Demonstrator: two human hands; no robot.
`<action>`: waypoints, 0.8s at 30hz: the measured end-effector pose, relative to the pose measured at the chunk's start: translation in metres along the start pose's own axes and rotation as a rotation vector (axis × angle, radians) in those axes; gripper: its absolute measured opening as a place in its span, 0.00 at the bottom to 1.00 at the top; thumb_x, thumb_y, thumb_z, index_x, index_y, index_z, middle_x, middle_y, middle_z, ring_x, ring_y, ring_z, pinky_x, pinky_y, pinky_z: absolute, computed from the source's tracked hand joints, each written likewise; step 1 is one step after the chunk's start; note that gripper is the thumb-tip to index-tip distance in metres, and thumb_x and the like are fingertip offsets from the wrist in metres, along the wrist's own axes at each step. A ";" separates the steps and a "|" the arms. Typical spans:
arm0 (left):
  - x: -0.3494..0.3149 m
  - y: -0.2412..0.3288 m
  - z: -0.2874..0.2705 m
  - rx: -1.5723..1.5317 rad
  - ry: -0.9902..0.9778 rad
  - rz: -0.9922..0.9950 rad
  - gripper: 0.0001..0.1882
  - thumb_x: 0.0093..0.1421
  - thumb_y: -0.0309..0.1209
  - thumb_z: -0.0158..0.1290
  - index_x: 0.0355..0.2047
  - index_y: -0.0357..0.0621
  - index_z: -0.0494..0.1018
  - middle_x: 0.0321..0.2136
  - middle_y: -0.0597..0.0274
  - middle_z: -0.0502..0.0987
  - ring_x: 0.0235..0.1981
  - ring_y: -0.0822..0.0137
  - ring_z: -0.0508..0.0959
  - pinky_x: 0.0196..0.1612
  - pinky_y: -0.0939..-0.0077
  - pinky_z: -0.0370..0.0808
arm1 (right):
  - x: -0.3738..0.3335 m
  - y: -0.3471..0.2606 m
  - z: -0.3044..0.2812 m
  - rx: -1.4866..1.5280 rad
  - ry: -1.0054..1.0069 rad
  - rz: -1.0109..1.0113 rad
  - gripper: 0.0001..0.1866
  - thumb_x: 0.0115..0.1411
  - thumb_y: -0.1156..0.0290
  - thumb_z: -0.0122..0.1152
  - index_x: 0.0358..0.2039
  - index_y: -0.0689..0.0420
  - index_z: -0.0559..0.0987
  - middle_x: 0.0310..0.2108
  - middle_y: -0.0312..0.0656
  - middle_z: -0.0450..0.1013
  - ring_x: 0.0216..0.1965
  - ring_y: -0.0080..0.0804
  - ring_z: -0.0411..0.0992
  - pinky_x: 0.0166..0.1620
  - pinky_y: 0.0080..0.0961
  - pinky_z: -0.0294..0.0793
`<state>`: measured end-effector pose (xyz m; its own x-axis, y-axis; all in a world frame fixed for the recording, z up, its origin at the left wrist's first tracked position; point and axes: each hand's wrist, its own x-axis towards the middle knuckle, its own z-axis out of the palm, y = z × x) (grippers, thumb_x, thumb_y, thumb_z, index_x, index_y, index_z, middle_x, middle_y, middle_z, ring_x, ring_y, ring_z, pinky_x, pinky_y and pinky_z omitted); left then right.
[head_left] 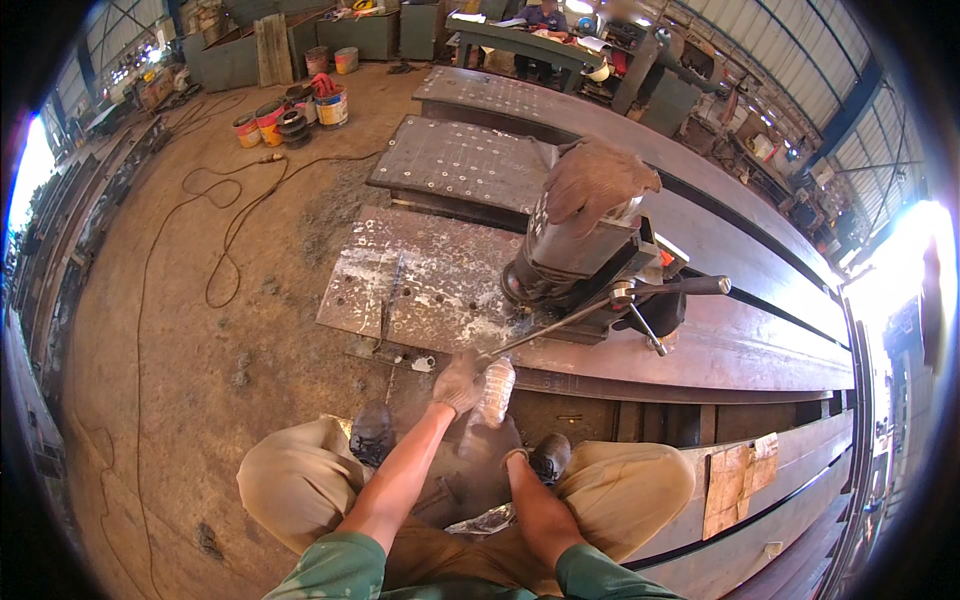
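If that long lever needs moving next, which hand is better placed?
Probably the left hand: its glove is already closed around the near end of the lever, while the right hand appears occupied with a clear bottle.

I receive one head view, taken by the left fisheye of the worn pair. The lens sits above the person's lap, facing forward and steeply down. Forearms [400, 475] enter from the lower edge; the hands [458, 384] are at close range, just below picture centre. The machine [575, 245] stands near, right of centre. At the upper edge, the desk [525, 37] is well apart. Straight edges bend toward the rim.
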<state>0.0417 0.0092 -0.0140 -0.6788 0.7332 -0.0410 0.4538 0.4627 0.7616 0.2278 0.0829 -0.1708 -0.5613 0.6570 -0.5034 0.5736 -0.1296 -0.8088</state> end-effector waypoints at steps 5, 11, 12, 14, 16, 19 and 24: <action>-0.002 -0.021 0.004 0.024 0.001 -0.034 0.27 0.61 0.36 0.54 0.59 0.44 0.64 0.54 0.34 0.71 0.54 0.35 0.76 0.55 0.48 0.76 | -0.026 -0.039 0.006 0.317 -0.111 0.156 0.35 0.54 0.62 0.77 0.57 0.64 0.72 0.45 0.49 0.79 0.42 0.39 0.79 0.44 0.39 0.81; -0.001 -0.009 0.003 0.012 -0.018 -0.041 0.27 0.62 0.36 0.54 0.60 0.44 0.63 0.55 0.33 0.70 0.56 0.35 0.74 0.57 0.48 0.75 | -0.016 -0.014 -0.004 0.070 -0.096 0.080 0.36 0.57 0.62 0.75 0.61 0.64 0.71 0.52 0.48 0.77 0.49 0.35 0.77 0.51 0.35 0.78; 0.004 0.003 0.006 0.000 -0.035 -0.022 0.27 0.62 0.36 0.54 0.60 0.44 0.63 0.55 0.33 0.70 0.56 0.34 0.74 0.57 0.48 0.75 | -0.001 0.009 -0.017 0.045 -0.083 0.056 0.35 0.58 0.60 0.74 0.60 0.65 0.72 0.52 0.50 0.77 0.50 0.36 0.77 0.52 0.36 0.77; 0.003 -0.004 0.006 0.023 -0.019 -0.033 0.28 0.62 0.36 0.55 0.60 0.43 0.62 0.56 0.33 0.69 0.56 0.34 0.74 0.58 0.49 0.74 | -0.004 0.003 -0.014 -0.054 -0.065 0.020 0.35 0.60 0.54 0.71 0.60 0.65 0.73 0.54 0.52 0.77 0.53 0.39 0.76 0.55 0.37 0.75; 0.000 -0.017 0.003 0.038 -0.011 -0.063 0.28 0.62 0.36 0.55 0.60 0.43 0.62 0.56 0.33 0.69 0.56 0.34 0.74 0.58 0.49 0.74 | -0.024 -0.021 -0.016 -0.246 0.037 0.078 0.37 0.61 0.49 0.68 0.60 0.66 0.73 0.55 0.54 0.77 0.56 0.43 0.75 0.57 0.37 0.73; -0.001 -0.021 0.006 0.025 -0.030 -0.076 0.28 0.63 0.39 0.54 0.61 0.42 0.63 0.56 0.33 0.70 0.56 0.35 0.74 0.58 0.48 0.74 | -0.046 -0.046 -0.023 -0.377 0.050 0.076 0.40 0.62 0.43 0.64 0.60 0.67 0.73 0.56 0.57 0.76 0.59 0.48 0.74 0.59 0.38 0.71; 0.003 -0.024 0.012 0.029 -0.018 -0.037 0.29 0.65 0.44 0.53 0.61 0.41 0.64 0.57 0.34 0.71 0.57 0.36 0.74 0.58 0.47 0.75 | -0.039 -0.028 -0.028 -0.351 0.054 0.015 0.41 0.63 0.42 0.63 0.61 0.67 0.73 0.55 0.58 0.76 0.59 0.50 0.74 0.60 0.39 0.71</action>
<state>0.0355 0.0062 -0.0405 -0.6852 0.7239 -0.0803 0.4456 0.5039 0.7400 0.2505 0.0815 -0.1201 -0.5244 0.6965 -0.4899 0.7566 0.1173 -0.6432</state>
